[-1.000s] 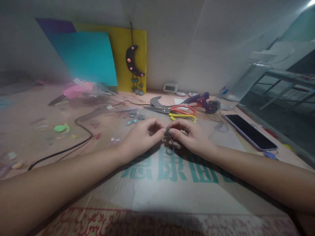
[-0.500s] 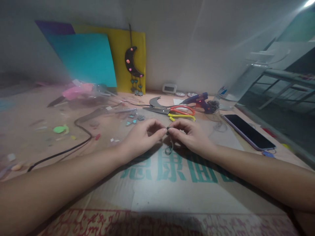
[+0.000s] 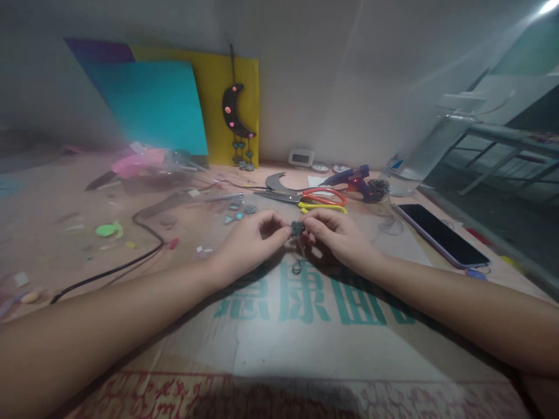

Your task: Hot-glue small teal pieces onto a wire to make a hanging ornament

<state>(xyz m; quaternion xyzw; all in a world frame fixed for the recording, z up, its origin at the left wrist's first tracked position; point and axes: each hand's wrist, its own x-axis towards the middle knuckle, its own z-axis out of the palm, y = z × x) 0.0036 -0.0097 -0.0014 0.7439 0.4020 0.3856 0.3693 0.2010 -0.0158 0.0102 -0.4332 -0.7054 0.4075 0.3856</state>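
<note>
Between my hands is a small dark grey-green flower-shaped piece, with a thin grey cord looping down from it. My left hand pinches its left edge between thumb and forefinger. At its right edge are the closed thumb and fingertips of my right hand, partly hiding that side. Just beyond my left hand lie small turquoise heart pieces and a similar grey flower. Behind my hands rest scissors with one red and one yellow handle, beside a grey crescent.
A glue gun with a red light and a grey cord bundle lie at the back right. Nearby are a phone and a clear bottle. A decorated moon hanging leans at the back. A black cable crosses the left side.
The flower-shaped piece has turned so its face shows, where only a small dark bit showed before. My right fingers have shifted slightly right, widening the gap between the hands.
</note>
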